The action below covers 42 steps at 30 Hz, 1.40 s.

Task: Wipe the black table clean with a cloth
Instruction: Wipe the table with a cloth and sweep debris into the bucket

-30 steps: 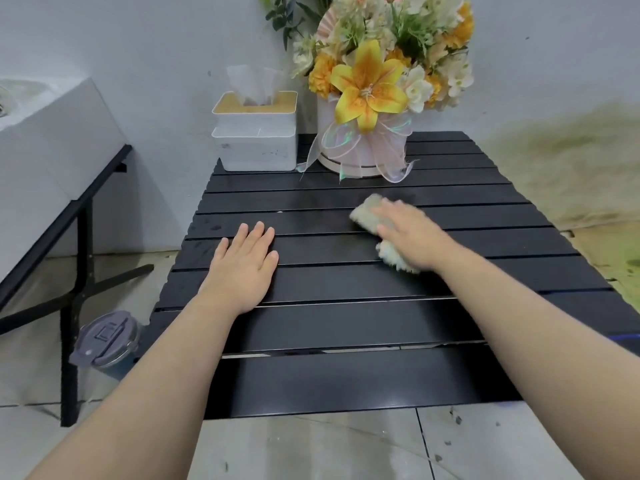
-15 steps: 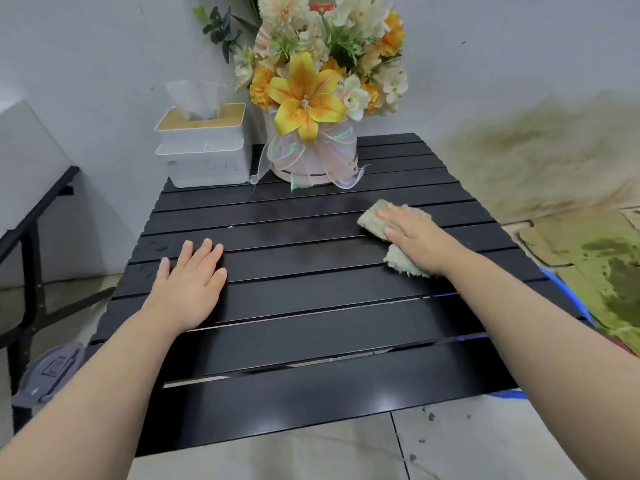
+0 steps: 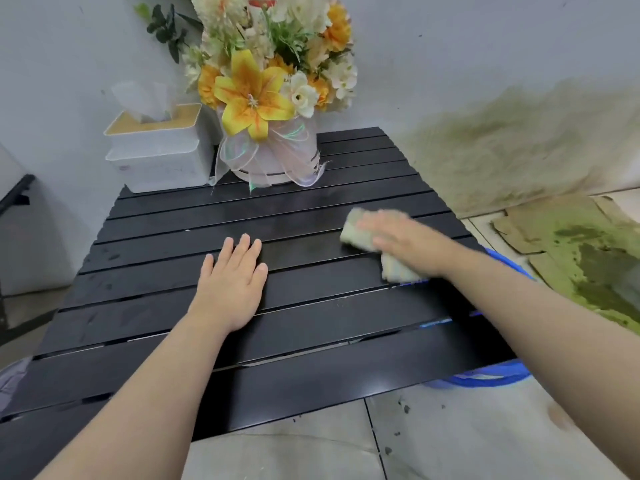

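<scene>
The left hand (image 3: 232,285) lay flat near the middle of the table (image 3: 311,341), fingers straight and close together, holding nothing. The right hand (image 3: 408,244), blurred, pressed flat on the cloth (image 3: 358,232) at about 2 o'clock on the tabletop, fingers stretched over it. A tissue box (image 3: 159,150) stood at 11 o'clock, with flowers (image 3: 266,81) at 12 just beside it.

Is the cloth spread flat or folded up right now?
Folded: the cloth shows as a thick wad on both sides of the right hand pressing it.
</scene>
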Each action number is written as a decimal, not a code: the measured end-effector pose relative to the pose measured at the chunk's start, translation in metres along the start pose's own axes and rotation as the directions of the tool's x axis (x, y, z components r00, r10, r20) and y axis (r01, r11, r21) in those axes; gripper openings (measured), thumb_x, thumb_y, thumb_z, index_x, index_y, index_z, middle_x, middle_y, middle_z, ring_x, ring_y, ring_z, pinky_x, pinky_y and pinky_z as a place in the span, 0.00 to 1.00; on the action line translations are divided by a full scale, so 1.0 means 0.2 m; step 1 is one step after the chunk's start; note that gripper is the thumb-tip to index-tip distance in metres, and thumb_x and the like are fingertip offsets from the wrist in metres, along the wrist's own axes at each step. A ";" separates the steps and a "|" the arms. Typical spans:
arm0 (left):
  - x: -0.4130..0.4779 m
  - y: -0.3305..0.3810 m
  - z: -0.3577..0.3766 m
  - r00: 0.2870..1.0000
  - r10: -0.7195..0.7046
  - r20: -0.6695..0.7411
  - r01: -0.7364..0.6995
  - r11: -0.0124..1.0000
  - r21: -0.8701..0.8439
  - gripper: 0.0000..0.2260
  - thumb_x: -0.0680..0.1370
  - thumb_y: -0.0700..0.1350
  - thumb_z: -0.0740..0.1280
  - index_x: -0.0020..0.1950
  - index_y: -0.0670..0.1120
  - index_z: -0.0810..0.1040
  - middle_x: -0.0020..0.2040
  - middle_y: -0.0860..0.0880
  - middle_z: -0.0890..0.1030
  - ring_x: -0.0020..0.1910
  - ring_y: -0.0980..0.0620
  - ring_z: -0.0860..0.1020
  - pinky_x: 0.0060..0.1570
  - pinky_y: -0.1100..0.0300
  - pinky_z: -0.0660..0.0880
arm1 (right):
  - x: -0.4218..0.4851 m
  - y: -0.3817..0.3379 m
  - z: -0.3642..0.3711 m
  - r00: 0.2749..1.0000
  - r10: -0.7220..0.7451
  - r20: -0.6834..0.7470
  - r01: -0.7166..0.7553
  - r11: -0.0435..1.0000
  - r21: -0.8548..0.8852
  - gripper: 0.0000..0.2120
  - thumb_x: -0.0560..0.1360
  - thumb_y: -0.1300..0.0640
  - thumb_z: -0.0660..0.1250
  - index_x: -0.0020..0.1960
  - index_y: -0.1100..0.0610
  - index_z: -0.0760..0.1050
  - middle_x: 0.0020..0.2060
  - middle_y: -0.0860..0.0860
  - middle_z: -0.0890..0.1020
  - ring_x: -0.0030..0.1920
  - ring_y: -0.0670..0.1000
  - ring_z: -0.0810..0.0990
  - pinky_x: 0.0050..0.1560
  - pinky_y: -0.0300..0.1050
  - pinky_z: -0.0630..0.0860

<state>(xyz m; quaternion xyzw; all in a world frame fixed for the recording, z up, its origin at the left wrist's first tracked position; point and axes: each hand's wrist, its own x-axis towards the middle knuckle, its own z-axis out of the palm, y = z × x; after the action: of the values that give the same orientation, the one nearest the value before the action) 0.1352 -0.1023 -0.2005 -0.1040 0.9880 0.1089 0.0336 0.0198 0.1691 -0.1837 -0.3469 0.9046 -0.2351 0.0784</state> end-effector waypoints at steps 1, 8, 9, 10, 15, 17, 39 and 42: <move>0.00 0.01 0.00 1.000 -0.005 0.000 0.005 1.000 -0.006 0.23 0.81 0.51 0.44 0.77 0.51 0.47 0.78 0.53 0.46 0.77 0.51 0.42 0.75 0.49 0.41 | 0.10 0.04 -0.02 0.986 0.159 -0.057 -0.162 0.986 -0.051 0.21 0.82 0.54 0.52 0.74 0.51 0.60 0.76 0.48 0.60 0.77 0.53 0.53 0.75 0.48 0.47; 0.01 -0.01 0.00 1.000 -0.014 0.007 0.014 1.000 -0.003 0.23 0.81 0.51 0.44 0.76 0.53 0.45 0.78 0.54 0.45 0.77 0.52 0.41 0.75 0.50 0.40 | 0.20 -0.25 0.13 0.989 -0.147 -0.032 0.133 0.952 -0.276 0.17 0.72 0.54 0.57 0.60 0.45 0.71 0.62 0.50 0.73 0.65 0.53 0.70 0.58 0.59 0.66; 0.01 -0.01 0.00 1.000 -0.015 0.009 0.015 1.000 0.000 0.23 0.81 0.51 0.43 0.76 0.53 0.45 0.78 0.54 0.44 0.77 0.52 0.40 0.75 0.50 0.40 | 0.11 -0.27 0.15 0.980 -0.196 0.041 0.200 0.957 -0.211 0.18 0.77 0.54 0.56 0.66 0.47 0.69 0.68 0.51 0.70 0.70 0.52 0.66 0.66 0.59 0.61; 0.01 -0.01 0.00 1.000 -0.014 0.011 0.014 1.000 0.004 0.23 0.81 0.51 0.43 0.76 0.53 0.45 0.78 0.54 0.44 0.77 0.52 0.40 0.75 0.50 0.40 | 0.00 -0.27 0.15 0.971 -0.215 0.101 0.228 0.964 -0.137 0.20 0.80 0.52 0.54 0.71 0.48 0.65 0.74 0.50 0.64 0.75 0.50 0.59 0.73 0.55 0.52; 0.00 0.00 -0.01 0.999 -0.035 0.020 0.035 0.999 0.000 0.23 0.81 0.51 0.44 0.77 0.53 0.46 0.78 0.54 0.45 0.77 0.52 0.41 0.75 0.50 0.40 | -0.06 0.10 -0.10 0.986 0.162 -0.045 -0.161 0.987 0.024 0.21 0.81 0.54 0.55 0.74 0.52 0.61 0.75 0.52 0.64 0.74 0.54 0.61 0.73 0.49 0.54; 0.00 0.06 -0.03 0.998 -0.064 0.009 0.064 0.998 -0.006 0.23 0.81 0.50 0.44 0.76 0.52 0.46 0.78 0.53 0.45 0.77 0.51 0.41 0.75 0.48 0.41 | 0.07 0.21 -0.13 0.906 0.396 -0.151 -0.411 0.907 -0.086 0.22 0.82 0.52 0.51 0.76 0.50 0.55 0.77 0.50 0.56 0.77 0.52 0.53 0.74 0.49 0.49; 0.04 0.42 0.09 0.996 0.075 0.045 -0.076 0.997 0.018 0.23 0.81 0.51 0.43 0.76 0.52 0.44 0.78 0.54 0.44 0.77 0.51 0.40 0.75 0.49 0.41 | -0.15 -0.07 0.01 0.987 0.128 -0.095 -0.147 0.963 -0.227 0.21 0.78 0.57 0.59 0.71 0.58 0.66 0.72 0.61 0.65 0.72 0.62 0.63 0.71 0.62 0.59; 0.05 0.40 0.05 0.993 0.091 0.080 -0.085 0.993 -0.078 0.23 0.82 0.50 0.45 0.77 0.51 0.47 0.79 0.52 0.47 0.77 0.50 0.41 0.75 0.48 0.41 | -0.55 -0.12 0.05 0.994 -0.086 0.069 0.092 0.992 -0.084 0.22 0.81 0.47 0.51 0.74 0.49 0.62 0.76 0.49 0.59 0.77 0.48 0.52 0.76 0.47 0.46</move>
<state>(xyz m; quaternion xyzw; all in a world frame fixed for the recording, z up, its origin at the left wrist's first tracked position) 0.1090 -0.0256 -0.1953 -0.0570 0.9846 0.1512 0.0661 0.1196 0.2231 -0.1834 -0.3975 0.8945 -0.1872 0.0823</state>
